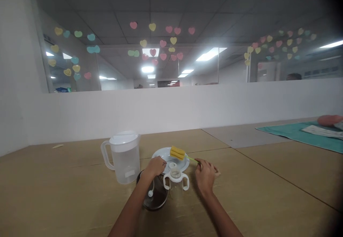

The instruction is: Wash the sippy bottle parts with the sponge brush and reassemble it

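Note:
My right hand (pixel 205 175) is closed around the thin handle of a bottle brush with a yellow sponge head (pixel 177 153). The sponge is over a white plate (pixel 157 152). My left hand (pixel 155 166) reaches over the plate's near left edge, its fingers curled together; whatever they hold is hidden. Between my hands a clear baby bottle (pixel 176 188) with two white handles stands upright, its mouth uncovered. Just behind its mouth shows a white ring-shaped piece (pixel 173 166). Under my left forearm sits a round metal dish (pixel 158 205), with a straw's white end piece (pixel 150 193) in it.
A translucent lidded pitcher (pixel 125 160) stands left of the plate. At the far right lies a teal cloth (pixel 292 134) with a pink item (pixel 329 120) on it. A white wall (pixel 171 108) with a window above closes off the table's back.

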### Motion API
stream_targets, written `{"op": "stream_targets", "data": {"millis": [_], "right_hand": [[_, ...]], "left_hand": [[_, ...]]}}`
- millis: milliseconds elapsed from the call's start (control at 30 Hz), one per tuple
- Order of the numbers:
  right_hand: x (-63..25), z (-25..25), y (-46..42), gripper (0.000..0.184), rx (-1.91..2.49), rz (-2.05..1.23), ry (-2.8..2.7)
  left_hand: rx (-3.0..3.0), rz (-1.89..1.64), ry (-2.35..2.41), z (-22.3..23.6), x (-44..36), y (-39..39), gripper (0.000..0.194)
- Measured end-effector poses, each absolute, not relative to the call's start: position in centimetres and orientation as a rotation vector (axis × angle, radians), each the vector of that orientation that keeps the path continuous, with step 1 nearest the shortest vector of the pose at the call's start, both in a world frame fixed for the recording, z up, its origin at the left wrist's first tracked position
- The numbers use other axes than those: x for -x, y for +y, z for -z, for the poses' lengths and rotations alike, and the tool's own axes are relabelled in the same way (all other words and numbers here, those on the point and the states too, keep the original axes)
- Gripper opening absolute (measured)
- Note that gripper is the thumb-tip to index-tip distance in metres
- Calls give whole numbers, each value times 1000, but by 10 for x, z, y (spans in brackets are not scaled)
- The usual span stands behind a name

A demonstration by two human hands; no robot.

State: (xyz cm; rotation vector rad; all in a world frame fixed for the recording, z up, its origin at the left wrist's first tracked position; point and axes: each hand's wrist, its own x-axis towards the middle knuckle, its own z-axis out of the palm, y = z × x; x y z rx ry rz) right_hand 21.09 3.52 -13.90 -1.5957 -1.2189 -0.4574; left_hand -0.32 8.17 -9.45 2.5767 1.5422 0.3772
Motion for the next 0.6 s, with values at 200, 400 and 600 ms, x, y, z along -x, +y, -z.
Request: {"op": "stream_targets", "data": {"millis": [200,400,600], "right_hand": [[-212,141,36,30,1559,449,-1224],[-215,144,38,29,1483,456,-1211],[-213,144,40,35,1128,442,-1465]], "left_hand": [[-2448,-562,1522,97,4,83,27],[-2184,-925,1485,93,6,90,14],[-1884,-1257,1249,61,13,86,21]]}}
